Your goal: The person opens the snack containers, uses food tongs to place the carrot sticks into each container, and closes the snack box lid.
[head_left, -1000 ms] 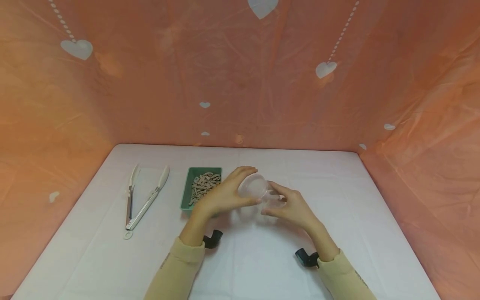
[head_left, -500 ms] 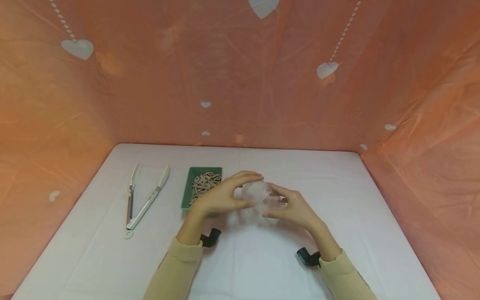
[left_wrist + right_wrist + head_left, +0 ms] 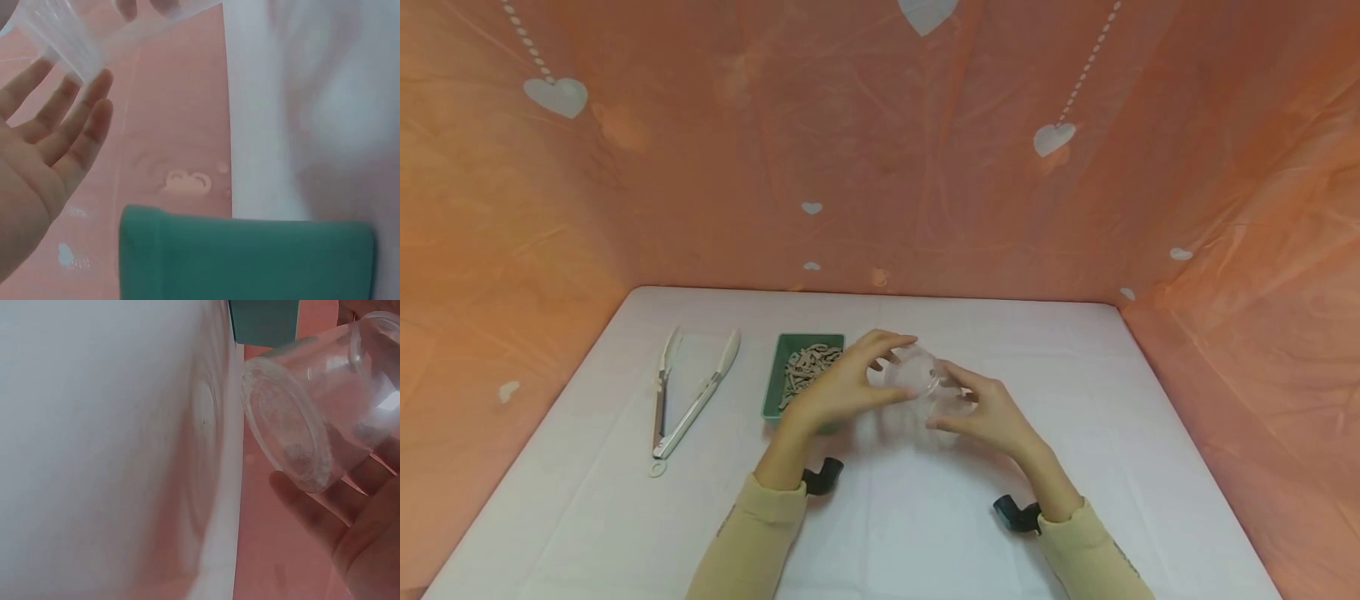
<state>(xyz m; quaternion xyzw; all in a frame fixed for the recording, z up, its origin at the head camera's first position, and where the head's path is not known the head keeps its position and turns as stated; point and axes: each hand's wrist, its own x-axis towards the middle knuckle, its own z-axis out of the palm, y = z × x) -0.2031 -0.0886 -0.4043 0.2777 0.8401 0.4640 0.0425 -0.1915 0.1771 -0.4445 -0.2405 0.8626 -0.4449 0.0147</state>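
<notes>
A clear plastic jar (image 3: 951, 406) is held tilted above the white table between both hands. My right hand (image 3: 988, 414) grips its body from the right; in the right wrist view the jar's round base (image 3: 287, 428) faces the camera and the fingers (image 3: 359, 500) curl along its side. My left hand (image 3: 846, 383) spans the round top end, thumb on the near side and index finger on the far side. In the left wrist view its fingertips (image 3: 100, 84) lie against the ridged clear plastic edge (image 3: 65, 37).
A green tray (image 3: 771, 392) holding several small grey-brown pieces (image 3: 807, 371) stands just left of the left hand. Farther left lie spread metal tongs (image 3: 688, 429) with pale tips. Orange sheeting with hearts (image 3: 925, 167) walls the white table (image 3: 895, 533).
My left hand dipped slightly, then rose again with its fingers shifting around the jar's top end. The right hand keeps its hold almost unmoved. Tray and tongs are unchanged.
</notes>
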